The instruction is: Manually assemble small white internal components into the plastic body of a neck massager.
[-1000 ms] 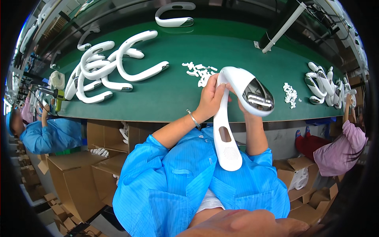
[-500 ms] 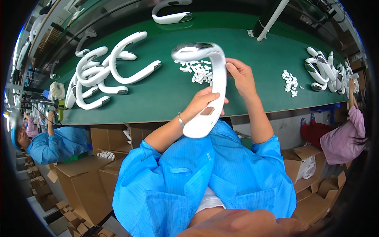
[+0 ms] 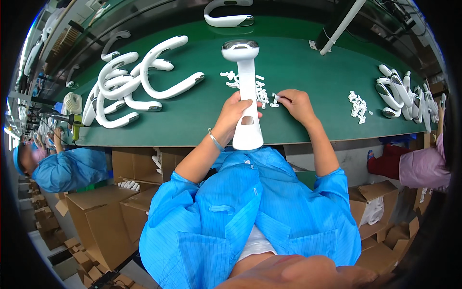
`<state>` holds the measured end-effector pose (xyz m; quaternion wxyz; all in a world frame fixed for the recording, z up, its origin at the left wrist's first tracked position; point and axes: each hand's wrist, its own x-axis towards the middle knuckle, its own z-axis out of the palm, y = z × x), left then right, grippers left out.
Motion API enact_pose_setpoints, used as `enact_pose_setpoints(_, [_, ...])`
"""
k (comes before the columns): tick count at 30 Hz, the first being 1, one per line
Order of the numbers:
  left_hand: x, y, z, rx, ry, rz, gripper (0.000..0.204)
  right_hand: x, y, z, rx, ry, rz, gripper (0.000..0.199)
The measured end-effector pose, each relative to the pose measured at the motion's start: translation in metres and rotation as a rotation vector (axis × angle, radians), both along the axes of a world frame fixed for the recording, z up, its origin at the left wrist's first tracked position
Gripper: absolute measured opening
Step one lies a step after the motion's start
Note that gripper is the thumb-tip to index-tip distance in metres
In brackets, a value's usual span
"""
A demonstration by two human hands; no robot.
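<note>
My left hand [image 3: 231, 115] is closed around a white U-shaped neckband [image 3: 247, 86], which has a shiny silver end and an oval opening near its other end. The band stands nearly upright in the view, above the table's near edge. Right of it, my right hand [image 3: 297, 105] pinches a small white plastic piece [image 3: 275, 98] at the tabletop. Other such pieces form a loose pile [image 3: 261, 91] partly hidden behind the band.
More neckbands [image 3: 115, 91] lie heaped on the green table [image 3: 202, 125] at left. Another pile of small pieces [image 3: 357, 107] and stacked neckbands [image 3: 397, 91] are at right. A post [image 3: 339, 29] rises at the back. Cardboard boxes [image 3: 101, 226] and co-workers [image 3: 72, 168] flank me.
The neckband has swung upright and turned in my left hand. My right hand has left the band's side and come down to the small pieces, now pinching one.
</note>
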<state>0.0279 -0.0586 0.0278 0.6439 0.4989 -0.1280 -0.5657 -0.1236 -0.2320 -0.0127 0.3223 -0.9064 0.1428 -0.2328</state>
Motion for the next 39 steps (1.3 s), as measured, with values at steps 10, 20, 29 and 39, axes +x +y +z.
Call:
enact_pose_setpoints(10, [-0.011, -0.022, -0.009, -0.109, 0.135, -0.001, 0.037, -0.009, -0.007, 0.024, 0.905, -0.104, -0.045, 0.012])
enact_pose_setpoints(20, [-0.033, -0.035, -0.005, -0.187, 0.141, -0.045, 0.033, -0.005, 0.012, 0.08, 1.131, -0.23, 0.012, 0.01])
enact_pose_setpoints(29, [-0.047, -0.092, 0.016, -0.126, -0.131, -0.139, 0.02, -0.021, -0.014, 0.001, -0.22, 0.076, -0.336, 0.01])
enact_pose_setpoints(39, [-0.119, -0.252, 0.03, -0.406, -1.06, -0.113, 0.038, -0.141, -0.051, 0.065, 1.509, -0.765, 0.131, 0.062])
